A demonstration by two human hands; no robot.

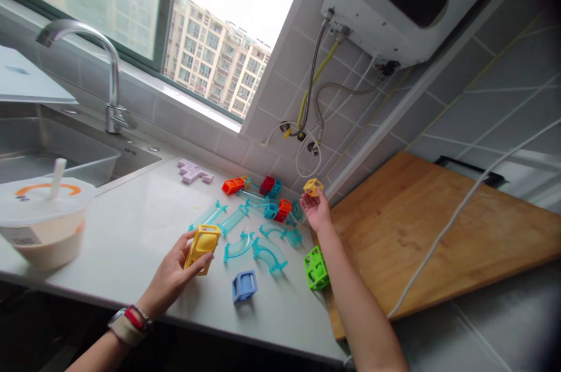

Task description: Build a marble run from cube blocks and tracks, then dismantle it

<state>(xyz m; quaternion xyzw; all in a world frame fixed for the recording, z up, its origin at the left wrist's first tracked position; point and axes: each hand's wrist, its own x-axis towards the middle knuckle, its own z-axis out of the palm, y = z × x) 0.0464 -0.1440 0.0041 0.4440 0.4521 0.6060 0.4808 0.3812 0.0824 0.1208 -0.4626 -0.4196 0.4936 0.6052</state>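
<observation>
My left hand (pixel 173 274) grips a large yellow toy block (pixel 202 245) above the white counter (pixel 131 232). My right hand (pixel 316 210) is raised near the counter's back corner, its fingertips pinched on a small yellow block (pixel 313 186). Between the hands lie several clear teal track pieces (pixel 245 237), some curved and some straight. Orange (pixel 232 185), red (pixel 267 184) and teal blocks sit behind them. A blue block (pixel 244 285) and a green block (pixel 316 267) lie nearer to me.
A wooden board (pixel 421 232) lies right of the toys, with a white cable (pixel 460 208) across it. Pink pieces (pixel 193 171) lie near the wall. A lidded tub (pixel 44 217) stands at left by the sink (pixel 56 150) and tap (pixel 111 68). A water heater (pixel 412 4) hangs above.
</observation>
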